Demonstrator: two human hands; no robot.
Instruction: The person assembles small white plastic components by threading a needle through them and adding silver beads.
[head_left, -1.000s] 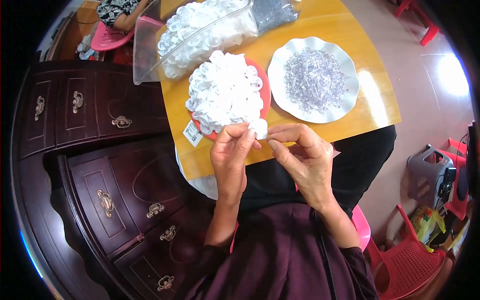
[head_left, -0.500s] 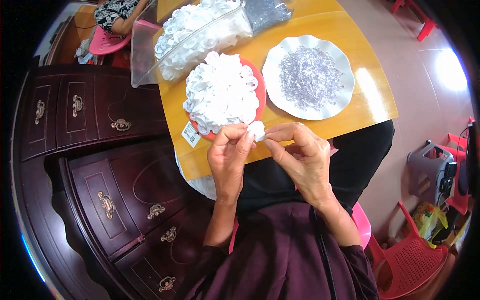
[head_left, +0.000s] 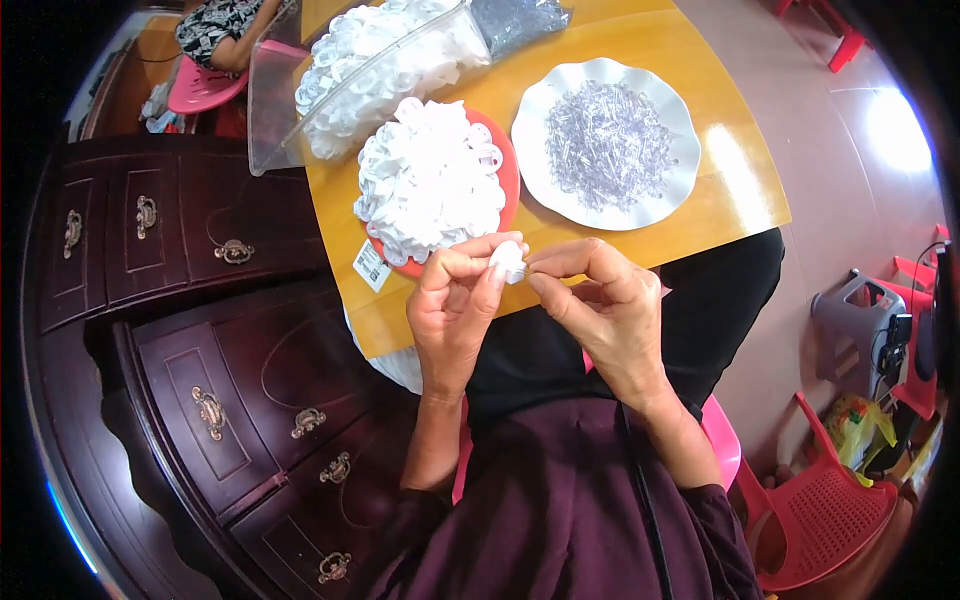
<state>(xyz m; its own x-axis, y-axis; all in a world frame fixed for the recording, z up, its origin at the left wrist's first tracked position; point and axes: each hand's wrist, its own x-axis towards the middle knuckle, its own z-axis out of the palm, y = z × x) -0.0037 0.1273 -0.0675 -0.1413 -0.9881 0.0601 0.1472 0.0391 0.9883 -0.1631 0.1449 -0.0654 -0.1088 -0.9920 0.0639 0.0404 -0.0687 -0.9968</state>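
Left fingers [head_left: 488,286] pinch a white piece [head_left: 507,259], seemingly leaving its right side exposed to the right fingers [head_left: 560,300], which grip what looks like a thin bit [head_left: 526,271]; a white heap [head_left: 430,180] lies just beyond, likely for easy reach

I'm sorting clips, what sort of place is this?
Probably a home room used for handwork: a dark glossy wooden drawer cabinet, a red perforated plastic chair, and a yellow wooden table bearing heaped small white pieces.

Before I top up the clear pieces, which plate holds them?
The white plate with the wavy rim, on the right; the red plate holds white pieces.
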